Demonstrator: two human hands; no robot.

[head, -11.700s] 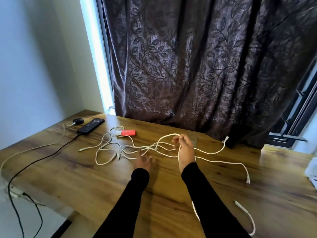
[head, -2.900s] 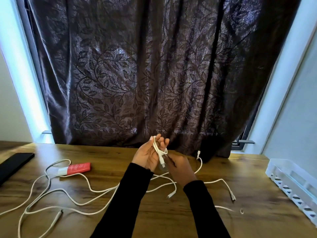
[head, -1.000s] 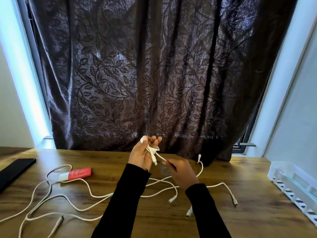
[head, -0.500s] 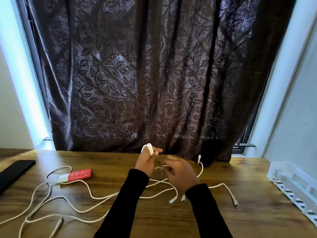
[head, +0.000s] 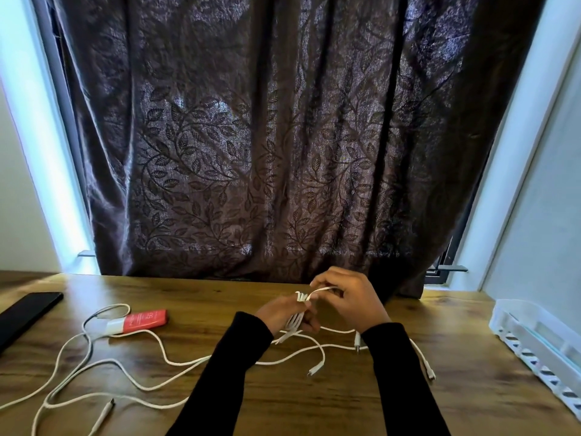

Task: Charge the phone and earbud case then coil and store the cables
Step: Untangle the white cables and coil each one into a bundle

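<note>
My left hand [head: 279, 313] holds a small coil of white cable [head: 297, 316] wound in several loops around its fingers, just above the wooden table [head: 314, 401]. My right hand [head: 352, 297] pinches the free strand of that cable [head: 320, 291] right beside the coil. More loose white cables [head: 141, 360] sprawl over the table to the left and below my hands, with plug ends lying free. A red case [head: 143, 320] with a white cable at its end lies at the left. A dark phone [head: 26, 314] lies at the far left edge.
A white plastic tray [head: 540, 338] stands at the right edge of the table. A dark leaf-patterned curtain [head: 267, 136] hangs behind the table. White walls flank it on both sides.
My hands have dropped from in front of the curtain to just above the table. More loops sit on my left fingers, and my right hand has come up over the coil with the strand.
</note>
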